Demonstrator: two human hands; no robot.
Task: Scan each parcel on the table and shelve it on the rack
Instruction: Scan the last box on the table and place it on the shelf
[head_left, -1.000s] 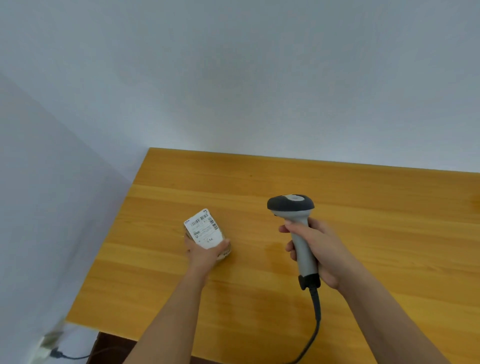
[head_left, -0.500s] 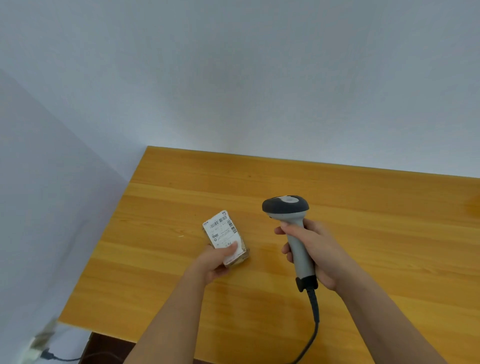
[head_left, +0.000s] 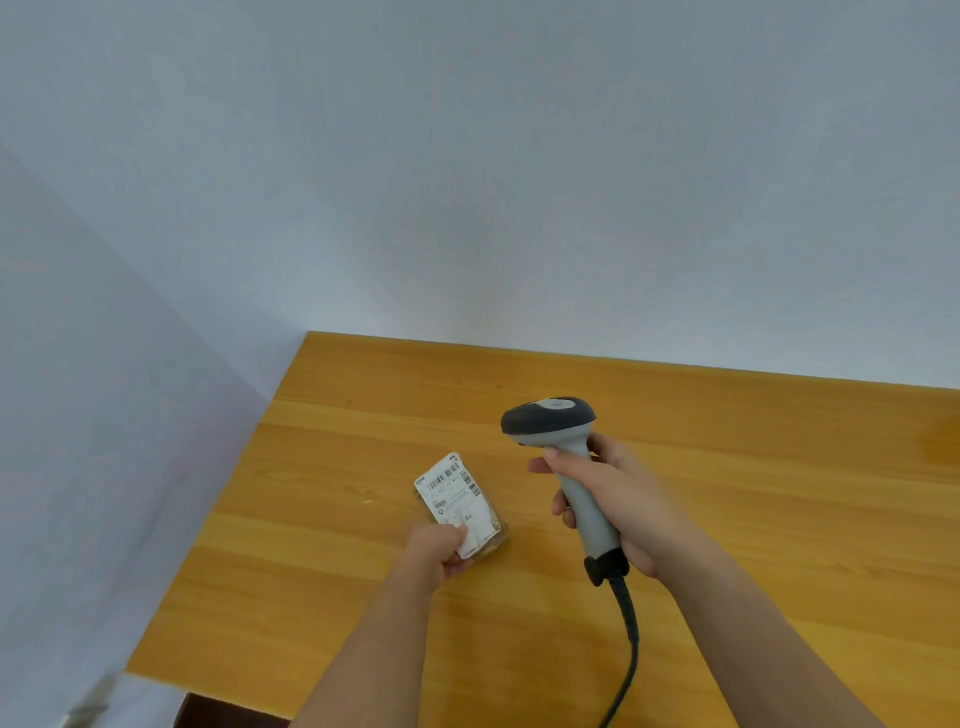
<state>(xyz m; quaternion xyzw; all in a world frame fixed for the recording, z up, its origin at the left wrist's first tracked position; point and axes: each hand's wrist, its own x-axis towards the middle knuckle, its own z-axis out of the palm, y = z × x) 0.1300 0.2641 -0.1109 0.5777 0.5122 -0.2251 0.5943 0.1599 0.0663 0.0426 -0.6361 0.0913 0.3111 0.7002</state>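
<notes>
- While the head view looks down on the desk (head_left: 727, 519), the left hand (head_left: 441, 545) pinches the near end of the parcel (head_left: 460, 506) over the desk, label face up, so the barcode stays exposed.
- Right hand (head_left: 618, 509) wraps its grip around the scanner (head_left: 566, 467) handle, head just right of the parcel, likely readying a scan.
- Rack: not visible.

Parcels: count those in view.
1. The parcel is gripped by the left hand over the table, left of the scanner. Others may lie outside the frame.
</notes>
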